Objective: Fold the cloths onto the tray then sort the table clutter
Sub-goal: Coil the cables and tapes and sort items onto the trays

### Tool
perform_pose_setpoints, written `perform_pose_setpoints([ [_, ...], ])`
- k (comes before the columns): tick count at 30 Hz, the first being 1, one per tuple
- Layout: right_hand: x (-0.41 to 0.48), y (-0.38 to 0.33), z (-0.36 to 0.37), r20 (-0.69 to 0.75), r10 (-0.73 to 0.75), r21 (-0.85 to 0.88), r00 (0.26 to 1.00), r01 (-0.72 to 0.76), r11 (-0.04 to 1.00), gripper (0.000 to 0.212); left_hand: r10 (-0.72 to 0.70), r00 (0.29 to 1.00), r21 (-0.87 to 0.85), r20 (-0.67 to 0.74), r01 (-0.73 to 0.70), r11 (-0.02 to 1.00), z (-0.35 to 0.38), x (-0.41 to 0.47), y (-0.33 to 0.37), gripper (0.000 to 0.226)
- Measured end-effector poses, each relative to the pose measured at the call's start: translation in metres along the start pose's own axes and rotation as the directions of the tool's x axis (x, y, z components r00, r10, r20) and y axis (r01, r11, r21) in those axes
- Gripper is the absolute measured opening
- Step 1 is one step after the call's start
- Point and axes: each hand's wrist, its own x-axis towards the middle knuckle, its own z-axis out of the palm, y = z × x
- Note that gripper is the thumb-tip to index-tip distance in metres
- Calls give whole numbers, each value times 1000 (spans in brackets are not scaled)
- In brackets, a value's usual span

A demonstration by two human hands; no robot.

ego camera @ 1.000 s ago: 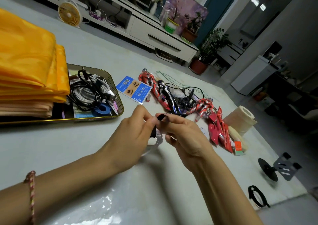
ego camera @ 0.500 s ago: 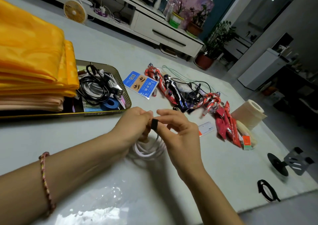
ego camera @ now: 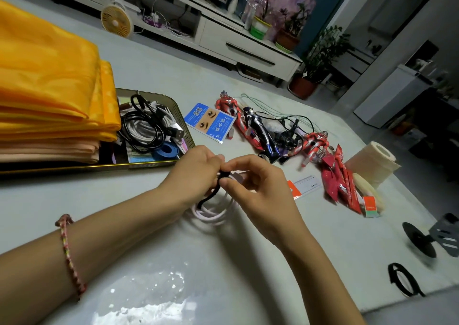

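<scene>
1. Rising at the far left, the folded cloths point(ego camera: 49, 88) sit stacked on the tray point(ego camera: 149, 166); glossy orange satin lies on top, with matte peach layers beneath; the stack hides most of the tray's left part.
2. Beside the cloths, in the tray's right end, black and white cables point(ego camera: 144, 128) tangle in loose loops; one blue tape roll point(ego camera: 165, 150) lies by the near rim.
3. Just in front of the tray, the left hand point(ego camera: 196, 173), with one braided bracelet point(ego camera: 69, 255) on its wrist, curls its fingers and pinches a black strap point(ego camera: 210, 198); the right hand point(ego camera: 258, 190) pinches the same strap between thumb and forefinger; the two hands touch.
4. Below them the white cable coil point(ego camera: 211, 216) (round, several turns, somewhat blurred) rests on the pale, glossy table point(ego camera: 248, 262); the hands cover its top.
5. Beyond the hands lie one blue card point(ego camera: 210, 122) printed with eyes and three toy figures point(ego camera: 258, 130), two red and one dark, snarled in thin black wire.
6. Further right lie one clear ruler point(ego camera: 306, 184), a fan of red sachets point(ego camera: 340, 183) (too overlapped to count) and one cream paper roll point(ego camera: 372, 165); towards the near edge are one black stand point(ego camera: 432, 237) and one black loop point(ego camera: 402, 278).
</scene>
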Motion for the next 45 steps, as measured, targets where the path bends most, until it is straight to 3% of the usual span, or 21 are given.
perform_pose_setpoints([
  [3,-2,2,0,26,-41,-108,999,43,993,30,-2,1000,-25,12,2,1000,1,0,0,29],
  [8,-8,9,3,-11,-67,-209,998,63,976,28,90,996,94,-9,-88,992,3,-3,-4,25],
  [13,-10,10,6,-36,-204,-383,978,175,907,15,191,981,188,-37,-181,965,1,-7,-6,20],
  [15,-10,9,4,-75,-179,-306,981,148,941,15,232,972,179,-30,-223,958,1,-9,-6,20],
  [18,-5,4,-3,-64,28,-7,998,-29,1000,21,270,963,177,-16,-263,949,2,-9,-7,19],
  [23,-2,10,-13,100,304,339,947,-320,885,13,304,953,218,8,-299,929,6,-12,-10,17],
  [29,-1,9,-17,168,276,217,946,-309,926,22,346,938,257,22,-340,905,8,-15,-10,20],
  [34,5,14,-12,273,374,85,886,-409,908,38,367,911,373,186,-411,832,10,-21,-9,16],
  [37,12,15,-13,319,545,130,775,-606,785,43,401,887,440,228,-461,771,10,-21,-7,17],
  [40,10,16,-17,365,487,173,793,-572,802,30,433,857,520,279,-514,682,10,-21,-8,15],
  [45,12,18,-20,329,511,336,794,-604,722,24,437,867,483,238,-496,722,11,-21,-12,17],
])
